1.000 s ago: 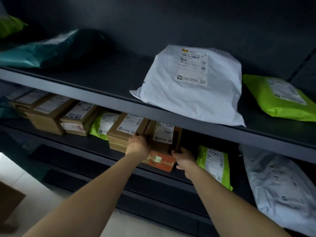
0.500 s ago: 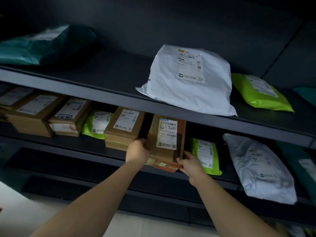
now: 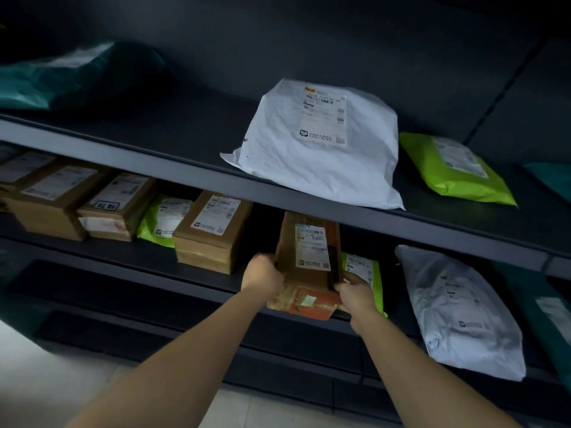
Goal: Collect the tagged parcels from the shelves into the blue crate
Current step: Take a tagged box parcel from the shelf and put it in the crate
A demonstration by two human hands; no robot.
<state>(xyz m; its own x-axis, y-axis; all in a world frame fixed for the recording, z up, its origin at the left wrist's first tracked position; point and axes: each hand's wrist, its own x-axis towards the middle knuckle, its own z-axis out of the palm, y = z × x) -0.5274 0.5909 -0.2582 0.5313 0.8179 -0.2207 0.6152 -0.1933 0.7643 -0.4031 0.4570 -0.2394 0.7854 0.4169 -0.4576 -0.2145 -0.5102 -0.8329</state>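
A brown cardboard parcel (image 3: 309, 261) with a white label and an orange-red printed front end sits at the front of the middle shelf (image 3: 129, 264), its front end sticking out past the shelf edge. My left hand (image 3: 262, 271) grips its left side. My right hand (image 3: 355, 293) grips its lower right corner. A small silvery tag shows on the orange end. The blue crate is not in view.
More brown boxes (image 3: 213, 230) and a lime bag (image 3: 163, 220) lie to the left on the same shelf. A lime bag (image 3: 363, 270) and a white bag (image 3: 457, 310) lie to the right. The upper shelf carries a white mailer (image 3: 321, 146), a lime bag (image 3: 454, 168) and a teal bag (image 3: 71, 75).
Both hands have closed on the brown parcel and drawn it forward from between its neighbours, so its orange end now overhangs the shelf edge. The view has shifted right.
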